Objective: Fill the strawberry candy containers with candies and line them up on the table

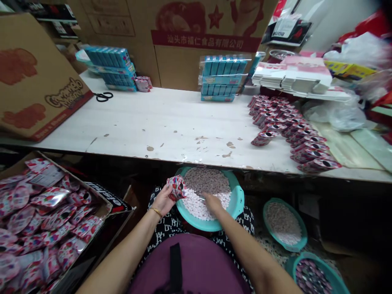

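Patterned pouch point(177, 186) sits gripped in the left hand point(163, 201).

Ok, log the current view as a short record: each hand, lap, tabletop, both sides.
Left hand: holds one shiny red-and-white printed pouch
Right hand: in the round turquoise plastic basin, among small white and grey-brown pieces; grip partly hidden
Lap: that basin, over black-and-white patterned fabric
White tabletop: black-handled scissors, clear-wrapped stacks of small blue boxes, rows of similar pouches
Left side: open cardboard box of similar pouches
Right side: two more turquoise basins, low down
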A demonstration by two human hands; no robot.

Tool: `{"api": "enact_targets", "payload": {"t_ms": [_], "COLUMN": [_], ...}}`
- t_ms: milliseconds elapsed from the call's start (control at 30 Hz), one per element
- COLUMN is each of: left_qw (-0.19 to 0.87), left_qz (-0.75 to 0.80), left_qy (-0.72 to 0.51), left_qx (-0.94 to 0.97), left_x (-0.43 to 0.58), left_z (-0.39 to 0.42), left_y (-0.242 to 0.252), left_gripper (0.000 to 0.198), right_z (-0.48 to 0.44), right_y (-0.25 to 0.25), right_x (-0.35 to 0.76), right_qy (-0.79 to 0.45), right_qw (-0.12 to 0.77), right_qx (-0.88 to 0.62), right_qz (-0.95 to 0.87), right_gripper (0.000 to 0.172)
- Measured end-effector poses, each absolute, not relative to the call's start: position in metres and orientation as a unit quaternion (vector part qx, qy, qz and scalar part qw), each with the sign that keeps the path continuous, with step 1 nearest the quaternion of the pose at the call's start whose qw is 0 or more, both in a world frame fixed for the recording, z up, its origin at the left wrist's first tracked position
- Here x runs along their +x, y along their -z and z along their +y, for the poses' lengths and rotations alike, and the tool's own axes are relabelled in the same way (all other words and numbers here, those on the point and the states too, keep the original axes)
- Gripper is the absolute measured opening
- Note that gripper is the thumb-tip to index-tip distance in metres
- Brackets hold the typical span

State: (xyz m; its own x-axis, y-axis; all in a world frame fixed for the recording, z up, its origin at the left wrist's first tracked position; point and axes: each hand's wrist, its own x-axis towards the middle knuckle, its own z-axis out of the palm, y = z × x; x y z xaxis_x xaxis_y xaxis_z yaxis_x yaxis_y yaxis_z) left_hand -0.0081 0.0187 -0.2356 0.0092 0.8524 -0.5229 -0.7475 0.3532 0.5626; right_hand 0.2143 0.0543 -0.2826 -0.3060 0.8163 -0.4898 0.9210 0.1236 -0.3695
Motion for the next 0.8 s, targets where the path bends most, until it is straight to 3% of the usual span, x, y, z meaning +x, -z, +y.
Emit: {"api": "enact_targets", "payload": {"t_ms": [200, 400, 600, 800], "left_qw": [0.713, 0.727, 0.762, 0.772], "left_qz": [0.411, 0.381, 0.35, 0.346], "left_qy": [-0.568, -0.571, -0.544, -0.532], "left_qx": [0.019, 0.024, 0.011, -0.01], "left_x": [-0.022, -0.008, 0.019, 0.028], "left_z": [0.011, 0.02, 0.024, 0.025], "left_y": [0.245, 0.243, 0.235, 0.246], "left_gripper": [0.023, 0.025, 0.019, 0.017], "right_z": [0.058, 0.068, 0.075, 0.074], "right_y": [0.288, 0.212, 0.13, 0.094], "right_x": [0.212, 0.253, 0.239, 0.207], "right_qy": [0.412, 0.477, 0.292, 0.106], "right_qw": [-0.032, -0.127, 0.027, 0.152], "right_qx": [0.55, 0.473, 0.463, 0.457], "right_qz": [0.725, 0.73, 0.837, 0.87], "right_gripper": [0.037, 0.037, 0.035, 0.028]}}
